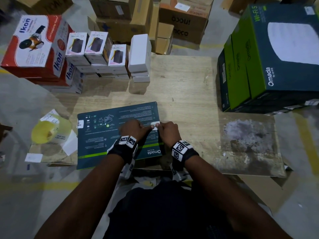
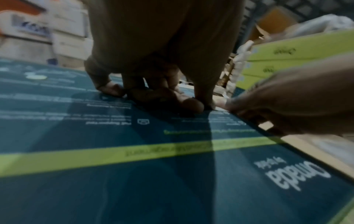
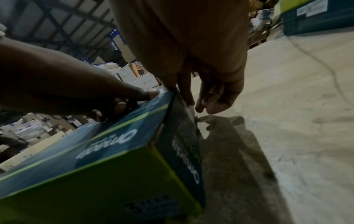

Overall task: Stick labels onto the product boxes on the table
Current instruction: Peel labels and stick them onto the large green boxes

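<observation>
A flat teal Omada box (image 1: 112, 135) lies on the wooden table (image 1: 189, 83) in front of me, seen also from the left wrist (image 2: 114, 189) and right wrist (image 3: 95, 151). A small white label (image 1: 154, 125) sits on its top at the right edge. My left hand (image 1: 136, 129) presses it with a stretched index finger while the other fingers curl onto the box. My right hand (image 1: 168, 132) is at the same edge. Its thumb is on the label and its fingers (image 3: 206, 98) hang loosely down the box's side. Most of the label is hidden under the fingertips.
A yellowish roll of labels (image 1: 50, 131) with loose backing paper lies left of the box. Stacked Omada boxes (image 1: 276, 66) stand at the right, with red Ikon boxes (image 1: 38, 49), small Halley boxes (image 1: 96, 49) and white boxes (image 1: 139, 56) at the back left. Cardboard cartons (image 1: 155, 19) stand behind the table.
</observation>
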Demonstrator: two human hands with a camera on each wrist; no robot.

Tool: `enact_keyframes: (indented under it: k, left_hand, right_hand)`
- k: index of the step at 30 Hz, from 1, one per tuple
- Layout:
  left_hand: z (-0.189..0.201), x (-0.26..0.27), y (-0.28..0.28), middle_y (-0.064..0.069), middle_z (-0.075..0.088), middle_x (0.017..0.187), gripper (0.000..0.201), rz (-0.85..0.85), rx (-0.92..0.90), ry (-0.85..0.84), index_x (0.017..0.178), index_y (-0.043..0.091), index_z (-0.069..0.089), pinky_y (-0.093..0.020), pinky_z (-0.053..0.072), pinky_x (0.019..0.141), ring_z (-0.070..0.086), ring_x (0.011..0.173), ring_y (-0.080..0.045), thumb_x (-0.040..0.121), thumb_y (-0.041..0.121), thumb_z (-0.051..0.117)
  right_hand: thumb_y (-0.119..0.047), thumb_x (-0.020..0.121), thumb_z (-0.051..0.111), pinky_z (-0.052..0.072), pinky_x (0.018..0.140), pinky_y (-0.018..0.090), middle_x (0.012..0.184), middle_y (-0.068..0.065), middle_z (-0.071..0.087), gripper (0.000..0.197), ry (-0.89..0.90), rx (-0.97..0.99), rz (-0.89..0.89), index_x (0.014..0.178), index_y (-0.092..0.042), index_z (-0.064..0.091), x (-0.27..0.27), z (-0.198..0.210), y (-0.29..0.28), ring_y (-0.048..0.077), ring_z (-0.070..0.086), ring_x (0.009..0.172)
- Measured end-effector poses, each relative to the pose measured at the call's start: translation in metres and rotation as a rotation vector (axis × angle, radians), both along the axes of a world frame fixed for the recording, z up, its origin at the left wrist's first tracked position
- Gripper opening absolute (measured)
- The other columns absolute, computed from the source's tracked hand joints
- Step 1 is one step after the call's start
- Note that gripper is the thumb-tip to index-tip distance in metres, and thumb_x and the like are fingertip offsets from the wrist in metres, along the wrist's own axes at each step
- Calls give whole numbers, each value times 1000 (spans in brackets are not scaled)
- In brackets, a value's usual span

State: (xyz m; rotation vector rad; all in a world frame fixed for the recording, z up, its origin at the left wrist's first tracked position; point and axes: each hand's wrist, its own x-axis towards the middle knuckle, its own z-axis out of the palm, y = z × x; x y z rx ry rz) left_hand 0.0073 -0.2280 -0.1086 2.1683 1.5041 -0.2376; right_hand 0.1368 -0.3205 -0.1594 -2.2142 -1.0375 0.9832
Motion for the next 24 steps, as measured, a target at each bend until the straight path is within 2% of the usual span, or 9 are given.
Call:
enact_keyframes:
  k: [3, 5, 7, 9, 11, 15, 17, 20, 24]
  left_hand:
    - [1, 3, 4, -1, 55, 49, 62, -16, -37, 9, 55, 16, 60, -23, 39, 54, 60, 53, -19, 74, 75, 65]
    - [-1, 1, 9, 1, 58, 54, 57, -25, -88, 14, 61, 13, 65, -24, 41, 57, 60, 57, -17, 74, 69, 70]
    - [-2, -1, 13, 5, 62, 60, 52, -46, -136, 21, 64, 16, 66, -28, 48, 67, 63, 66, -17, 73, 66, 73]
    - [-2, -2, 17, 9, 63, 64, 46, -82, -170, 23, 67, 20, 67, -30, 53, 75, 65, 73, -15, 73, 65, 75]
    - [-2, -2, 19, 9, 65, 65, 43, -98, -193, 11, 69, 20, 68, -30, 53, 73, 66, 73, -14, 74, 63, 75]
    - [-2, -2, 18, 6, 66, 66, 44, -77, -201, -6, 67, 20, 65, -28, 52, 69, 65, 69, -15, 73, 62, 76]
    - [-1, -2, 16, 5, 65, 66, 44, -63, -186, -6, 67, 20, 64, -28, 52, 68, 65, 69, -15, 72, 62, 77]
    - [1, -1, 13, 8, 63, 66, 45, -50, -139, 13, 68, 21, 63, -30, 50, 72, 62, 69, -14, 71, 63, 76]
    - [2, 0, 12, 8, 62, 65, 45, -31, -153, 33, 68, 21, 63, -35, 54, 81, 61, 69, -14, 71, 63, 77]
  right_hand:
    - [-41, 108, 37, 44, 93, 42, 95, 24, 70, 54, -13, -59, 56, 102, -5, 75, 2, 2, -3, 44, 61, 95]
    - [-43, 107, 36, 48, 89, 43, 96, 25, 69, 58, -7, -85, 83, 96, 0, 73, 4, 2, -6, 42, 62, 93]
    - [-45, 104, 42, 51, 85, 42, 99, 26, 66, 52, -8, -86, 59, 95, -3, 72, 4, 4, -4, 40, 63, 95]
    - [-37, 98, 54, 53, 79, 38, 103, 21, 66, 37, -14, -20, -18, 104, -6, 74, 1, 10, 1, 35, 64, 98]
    - [-26, 95, 61, 51, 73, 32, 102, 17, 68, 28, -36, 49, -83, 108, -6, 75, -4, 17, 5, 30, 66, 96]
    - [-17, 97, 59, 38, 64, 24, 94, 18, 73, 24, -17, 76, -91, 104, -3, 77, -7, 19, 4, 30, 68, 88]
    - [-19, 98, 58, 37, 64, 23, 94, 17, 75, 25, 14, 38, -56, 105, -5, 77, -2, 21, 1, 30, 70, 88]
    - [-22, 100, 55, 43, 65, 28, 93, 18, 74, 31, 14, -56, 23, 94, 0, 76, 5, 25, 4, 32, 69, 88]
    - [-28, 101, 55, 38, 66, 27, 99, 19, 71, 34, -11, -212, 124, 95, 2, 70, 10, 32, 8, 33, 66, 93]
